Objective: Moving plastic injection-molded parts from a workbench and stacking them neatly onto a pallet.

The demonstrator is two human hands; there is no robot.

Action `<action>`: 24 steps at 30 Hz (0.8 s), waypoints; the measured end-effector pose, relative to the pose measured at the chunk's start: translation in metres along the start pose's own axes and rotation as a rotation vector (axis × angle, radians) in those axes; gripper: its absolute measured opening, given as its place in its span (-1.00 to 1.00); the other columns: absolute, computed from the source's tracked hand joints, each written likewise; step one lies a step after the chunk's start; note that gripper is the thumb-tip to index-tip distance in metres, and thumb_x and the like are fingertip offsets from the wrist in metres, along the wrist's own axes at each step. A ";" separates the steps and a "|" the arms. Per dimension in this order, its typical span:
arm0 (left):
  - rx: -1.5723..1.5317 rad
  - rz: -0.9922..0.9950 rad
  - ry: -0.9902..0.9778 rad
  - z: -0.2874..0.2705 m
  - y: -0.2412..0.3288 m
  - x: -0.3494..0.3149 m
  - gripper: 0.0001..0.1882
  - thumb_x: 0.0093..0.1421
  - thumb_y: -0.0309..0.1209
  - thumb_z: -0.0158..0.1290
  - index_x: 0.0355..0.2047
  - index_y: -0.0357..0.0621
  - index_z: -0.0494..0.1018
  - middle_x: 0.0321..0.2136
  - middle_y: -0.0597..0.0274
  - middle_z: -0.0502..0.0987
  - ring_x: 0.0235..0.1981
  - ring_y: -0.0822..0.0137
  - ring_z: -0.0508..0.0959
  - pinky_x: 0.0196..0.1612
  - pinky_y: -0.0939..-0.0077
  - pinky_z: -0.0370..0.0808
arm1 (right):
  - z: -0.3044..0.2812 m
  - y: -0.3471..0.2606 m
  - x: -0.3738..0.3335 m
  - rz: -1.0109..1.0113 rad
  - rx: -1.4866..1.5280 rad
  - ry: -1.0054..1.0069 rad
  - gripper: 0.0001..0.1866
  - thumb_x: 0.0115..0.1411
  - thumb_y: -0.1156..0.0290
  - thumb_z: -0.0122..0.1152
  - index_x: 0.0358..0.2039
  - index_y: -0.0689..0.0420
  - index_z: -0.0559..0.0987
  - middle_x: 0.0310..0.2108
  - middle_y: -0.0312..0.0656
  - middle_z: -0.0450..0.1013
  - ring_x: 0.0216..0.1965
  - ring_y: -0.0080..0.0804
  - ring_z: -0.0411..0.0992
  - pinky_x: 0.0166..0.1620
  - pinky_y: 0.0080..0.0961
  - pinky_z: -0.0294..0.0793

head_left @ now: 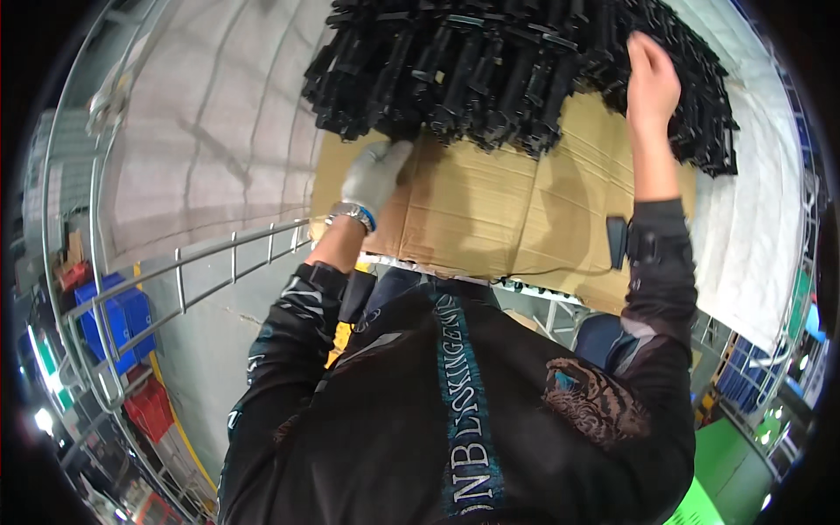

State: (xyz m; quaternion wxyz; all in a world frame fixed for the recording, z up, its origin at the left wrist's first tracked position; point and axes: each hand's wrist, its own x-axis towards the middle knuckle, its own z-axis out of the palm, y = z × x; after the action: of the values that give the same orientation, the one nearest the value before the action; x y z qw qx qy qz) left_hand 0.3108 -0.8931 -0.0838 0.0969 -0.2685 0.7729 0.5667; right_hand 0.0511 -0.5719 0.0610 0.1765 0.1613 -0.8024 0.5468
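Long, narrow black plastic parts (490,74) lie side by side in a dense row at the far side of a cardboard sheet (464,206). My left hand (376,175), in a pale glove, is at the near end of the row's left part. Its fingers are closed at the end of one dark part, and their tips are partly hidden. Bare and raised, my right hand (653,87) is over the row's right part. Its fingers are drawn together; whatever they hold, if anything, cannot be made out.
White padded fabric (210,122) hangs along the left side, with more on the right (752,219). A metal rail (232,262) runs along the near left. Beyond it stand a blue bin (114,319) and a red bin (149,407). A green panel (726,464) is at lower right.
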 end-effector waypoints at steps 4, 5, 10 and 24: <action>0.088 0.033 0.145 0.010 0.013 0.032 -0.51 0.28 0.05 0.11 -0.37 -0.19 0.56 -0.60 0.40 0.44 -0.59 0.50 0.43 -0.49 0.52 0.40 | 0.010 0.042 -0.090 0.499 0.079 -0.040 -0.34 0.37 0.03 0.15 0.29 0.25 0.36 0.30 -0.08 0.31 0.32 -0.32 0.24 0.37 -0.36 0.15; 0.107 0.047 0.123 0.015 0.017 0.034 -0.51 0.28 0.05 0.11 -0.37 -0.19 0.56 -0.60 0.40 0.44 -0.59 0.50 0.43 -0.49 0.52 0.40 | 0.020 0.045 -0.104 0.555 0.157 -0.130 -0.29 0.37 0.01 0.14 0.32 0.27 0.31 0.34 -0.07 0.25 0.34 -0.32 0.22 0.39 -0.37 0.11; 0.350 0.142 0.025 0.039 0.040 -0.011 -0.53 0.29 0.03 0.09 -0.42 -0.19 0.54 -0.56 0.27 0.53 -0.60 0.49 0.47 -0.50 0.52 0.40 | -0.026 0.049 -0.152 0.557 0.200 0.109 -0.38 0.39 0.06 0.12 0.26 0.27 0.39 0.25 -0.09 0.36 0.29 -0.35 0.27 0.34 -0.40 0.17; 0.063 -0.219 -0.783 0.148 0.010 -0.117 -0.66 0.28 -0.19 0.13 -0.31 -0.28 0.60 -0.44 0.29 0.59 -0.41 0.49 0.54 -0.32 0.57 0.47 | -0.110 0.101 -0.353 0.679 -0.134 0.013 -0.66 0.21 0.38 0.27 -0.02 0.22 0.59 -0.15 0.00 0.57 -0.12 -0.15 0.55 -0.01 -0.31 0.52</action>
State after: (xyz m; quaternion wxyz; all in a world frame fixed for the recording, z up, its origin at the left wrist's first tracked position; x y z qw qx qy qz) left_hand 0.3810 -0.7178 -0.0723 0.4517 -0.1102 0.6616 0.5883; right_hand 0.3296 -0.4105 -0.1464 -0.0005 -0.1304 -0.8431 0.5216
